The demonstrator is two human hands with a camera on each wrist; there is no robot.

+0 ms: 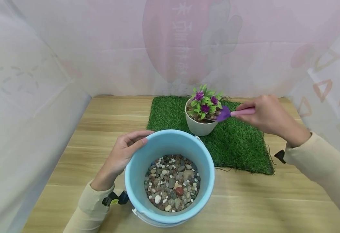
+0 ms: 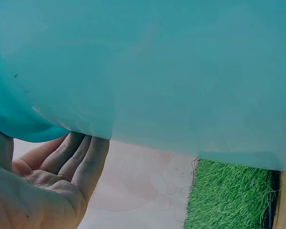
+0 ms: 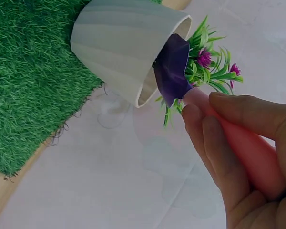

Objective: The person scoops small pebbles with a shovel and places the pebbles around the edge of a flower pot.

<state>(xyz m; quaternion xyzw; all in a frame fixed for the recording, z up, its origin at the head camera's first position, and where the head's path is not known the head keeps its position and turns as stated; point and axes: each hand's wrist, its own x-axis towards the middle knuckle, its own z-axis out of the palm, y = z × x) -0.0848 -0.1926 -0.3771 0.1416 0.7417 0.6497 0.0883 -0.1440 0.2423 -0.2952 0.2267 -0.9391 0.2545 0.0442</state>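
At the left we see the left hand [image 1: 126, 150] gripping the rim of a light-blue bucket [image 1: 206, 181], thumb over the edge and fingers along the outside; mixed pebbles [image 1: 171, 183] cover its bottom. Beyond the bucket, on a green artificial turf mat [image 1: 239, 149] on the wooden counter [image 1: 245, 197], we find a white flowerpot [image 1: 199, 128]. Its purple-flowered plant [image 1: 203, 103] crowds the purple blade of a trowel [image 1: 227, 114], tipped inside the pot's rim. Rightmost, the right hand [image 1: 267, 115] holds the trowel's pink handle, fingers closed around it.
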